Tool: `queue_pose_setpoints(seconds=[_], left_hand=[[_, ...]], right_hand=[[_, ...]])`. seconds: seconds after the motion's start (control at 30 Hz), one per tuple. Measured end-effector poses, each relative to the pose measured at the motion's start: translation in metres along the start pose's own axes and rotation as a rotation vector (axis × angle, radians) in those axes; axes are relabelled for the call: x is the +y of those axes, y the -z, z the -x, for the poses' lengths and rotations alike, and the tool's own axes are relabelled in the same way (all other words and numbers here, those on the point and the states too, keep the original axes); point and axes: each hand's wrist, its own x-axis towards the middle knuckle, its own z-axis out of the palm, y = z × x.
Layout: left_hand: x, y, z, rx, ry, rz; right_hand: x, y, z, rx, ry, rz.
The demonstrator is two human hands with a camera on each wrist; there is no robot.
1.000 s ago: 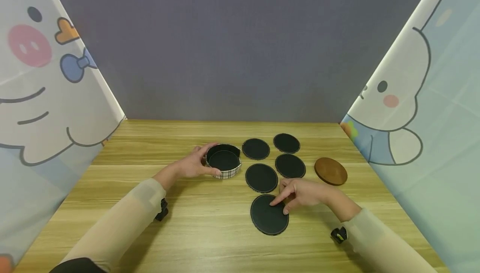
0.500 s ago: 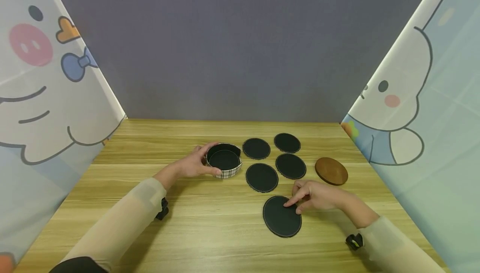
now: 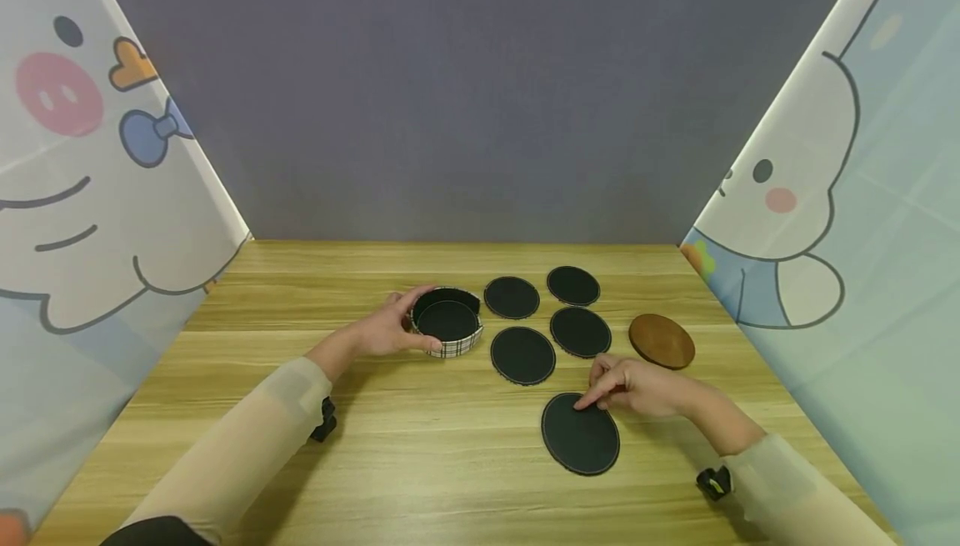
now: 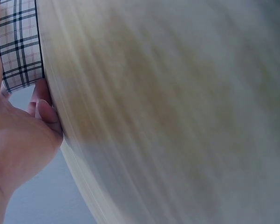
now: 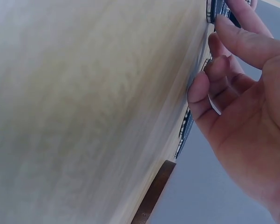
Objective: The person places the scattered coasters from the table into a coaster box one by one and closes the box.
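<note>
In the head view, my left hand (image 3: 378, 331) grips a round coaster holder (image 3: 447, 323), thumb at its front and fingers round the back. The holder has a black inside, a gap on its right side and a plaid outer wall (image 4: 21, 44), seen close in the left wrist view. My right hand (image 3: 637, 386) rests its index fingertip on the far edge of a round black coaster (image 3: 581, 443) with pale stitching, lying flat on the table. Its other fingers are bent loosely beside the coaster; in the right wrist view they hang close over the tabletop.
Several more black coasters (image 3: 522, 355) lie flat between the holder and the right hand, spaced in a loose group. A brown wooden disc (image 3: 662, 342) lies to their right. A grey panel (image 3: 465, 96) stands behind the wooden table (image 3: 420, 463), with cartoon-printed cloths at both sides.
The right hand has slid the nearest coaster to the right across the table, and its thumb has drawn back from the edge. The left hand and holder have stayed in place.
</note>
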Motion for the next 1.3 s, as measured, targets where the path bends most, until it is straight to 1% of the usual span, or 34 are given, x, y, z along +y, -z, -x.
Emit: queue_pose_setpoints(seconds=[0.13, 0.23, 0.37, 0.47, 0.7, 0.93, 1.1, 1.3], left_hand=[[0.001, 0.000, 0.001, 0.002, 0.000, 0.005], [0.001, 0.000, 0.001, 0.004, 0.002, 0.007], [0.002, 0.000, 0.002, 0.005, 0.002, 0.011], [0.002, 0.001, 0.002, 0.005, 0.002, 0.016], [0.001, 0.001, 0.002, 0.004, 0.007, 0.021], [0.000, 0.001, 0.003, 0.005, 0.005, 0.016], [0.000, 0.001, 0.003, 0.000, 0.000, 0.016], [0.000, 0.000, 0.002, -0.001, -0.005, 0.008]], right_hand=[[-0.001, 0.000, 0.001, 0.009, -0.023, 0.017], [-0.003, -0.002, 0.003, 0.015, -0.059, 0.031], [-0.008, -0.008, 0.005, 0.010, -0.120, 0.038], [-0.014, -0.014, 0.007, 0.008, -0.136, 0.083], [-0.024, -0.026, 0.008, 0.003, -0.118, 0.236], [-0.031, -0.031, 0.007, -0.016, -0.152, 0.327], [-0.032, -0.033, 0.007, -0.011, -0.133, 0.355], [-0.032, -0.033, 0.006, -0.002, -0.113, 0.333]])
